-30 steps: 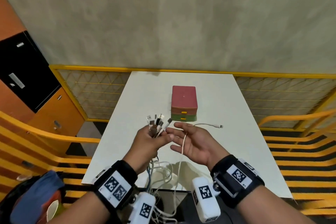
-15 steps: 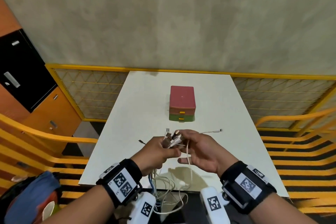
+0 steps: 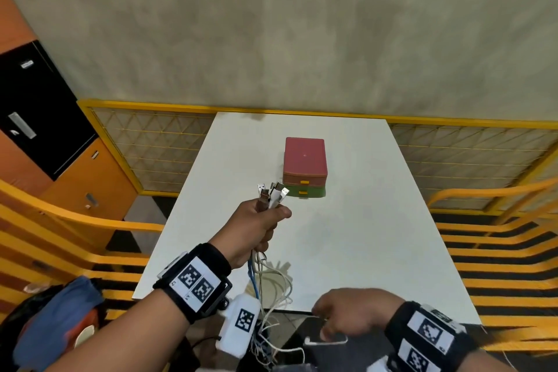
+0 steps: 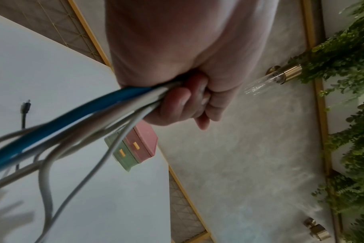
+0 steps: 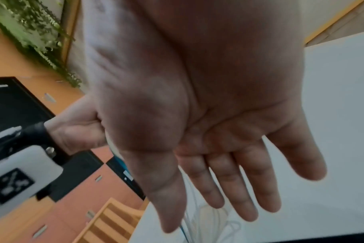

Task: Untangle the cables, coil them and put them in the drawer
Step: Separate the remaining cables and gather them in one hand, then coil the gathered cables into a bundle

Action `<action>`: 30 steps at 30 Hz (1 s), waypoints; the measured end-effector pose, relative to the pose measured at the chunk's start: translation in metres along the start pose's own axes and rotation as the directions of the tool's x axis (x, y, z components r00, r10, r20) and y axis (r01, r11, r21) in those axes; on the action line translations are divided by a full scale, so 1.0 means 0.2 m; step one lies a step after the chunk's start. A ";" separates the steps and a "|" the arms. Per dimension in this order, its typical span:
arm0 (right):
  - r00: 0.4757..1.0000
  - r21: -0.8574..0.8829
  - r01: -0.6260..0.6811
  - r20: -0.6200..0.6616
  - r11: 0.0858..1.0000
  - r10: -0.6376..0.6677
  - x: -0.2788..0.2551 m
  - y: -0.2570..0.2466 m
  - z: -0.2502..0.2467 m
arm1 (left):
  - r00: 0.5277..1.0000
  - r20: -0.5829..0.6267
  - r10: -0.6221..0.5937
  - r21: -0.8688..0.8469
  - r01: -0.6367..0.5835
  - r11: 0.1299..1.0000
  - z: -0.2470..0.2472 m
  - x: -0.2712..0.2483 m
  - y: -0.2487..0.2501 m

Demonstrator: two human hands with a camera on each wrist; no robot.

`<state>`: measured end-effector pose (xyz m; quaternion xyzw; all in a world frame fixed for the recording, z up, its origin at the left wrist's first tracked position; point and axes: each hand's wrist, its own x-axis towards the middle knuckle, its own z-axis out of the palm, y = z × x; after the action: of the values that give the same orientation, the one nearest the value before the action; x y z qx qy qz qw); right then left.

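Cables (image 3: 273,287) in left hand (image 3: 256,222)

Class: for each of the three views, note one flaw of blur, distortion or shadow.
Head view: wide-angle bending of the yellow railing; left wrist view: the near cables smear out of focus; right wrist view: the right hand is shadowed and soft, the plant streaked.
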<state>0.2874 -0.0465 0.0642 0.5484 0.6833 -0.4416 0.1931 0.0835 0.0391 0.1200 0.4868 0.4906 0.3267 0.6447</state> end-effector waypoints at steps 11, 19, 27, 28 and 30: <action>0.732 0.475 0.614 -0.641 0.630 -0.230 0.01 -0.28 -0.24 | 0.983 -0.064 0.169 -0.119 -0.176 0.977 0.19 -0.03 0.18; 0.664 0.442 0.701 -0.691 0.560 -0.286 -0.06 -0.38 -0.33 | 0.934 -0.037 0.355 0.055 -0.353 0.934 0.17 -0.04 0.31; 0.698 0.327 0.642 -0.623 0.693 -0.353 -0.22 -0.44 -0.38 | 0.906 0.405 0.119 0.086 -0.167 0.982 0.05 -0.10 0.32; 0.707 0.358 0.655 -0.601 0.666 -0.372 -0.23 -0.45 -0.38 | 0.901 0.410 0.143 0.027 -0.169 0.985 0.04 -0.10 0.32; 0.713 0.426 0.679 -0.577 0.598 -0.399 -0.24 -0.47 -0.38 | 0.889 0.389 0.241 -0.133 -0.204 0.970 0.04 -0.11 0.35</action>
<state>0.2332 -0.0125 0.1784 0.4215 0.6621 -0.5447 -0.2953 0.0888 0.0386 0.1931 0.5673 0.2736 0.3128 0.7109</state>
